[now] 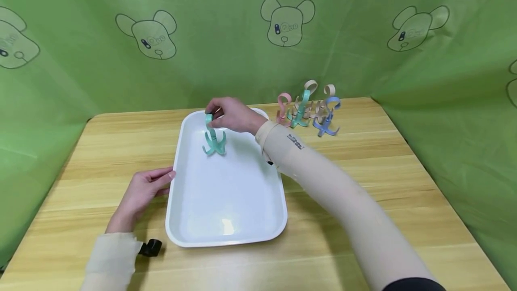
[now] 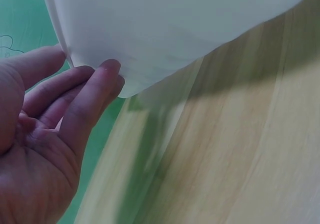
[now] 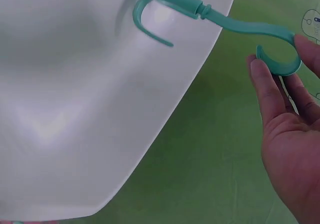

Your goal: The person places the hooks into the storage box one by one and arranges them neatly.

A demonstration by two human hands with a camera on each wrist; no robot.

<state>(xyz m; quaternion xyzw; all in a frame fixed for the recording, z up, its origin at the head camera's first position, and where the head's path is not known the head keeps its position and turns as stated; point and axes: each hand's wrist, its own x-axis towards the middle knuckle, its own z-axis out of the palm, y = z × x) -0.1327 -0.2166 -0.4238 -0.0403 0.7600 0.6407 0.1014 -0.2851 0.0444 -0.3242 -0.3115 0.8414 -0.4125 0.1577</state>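
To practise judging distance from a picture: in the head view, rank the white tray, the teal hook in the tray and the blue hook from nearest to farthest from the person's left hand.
1. White tray: its left rim touches the left hand.
2. Teal hook: stands in the tray's far part, held at the top by the right hand.
3. Blue hook: on the table beyond the tray's far right corner.

Right hand (image 1: 233,113) reaches out on a long, extended arm, fingertips (image 3: 260,69) pinching lightly, palm down. Left hand (image 1: 141,192) lies low, fingers (image 2: 95,91) straight, touching the tray (image 1: 226,192) edge.
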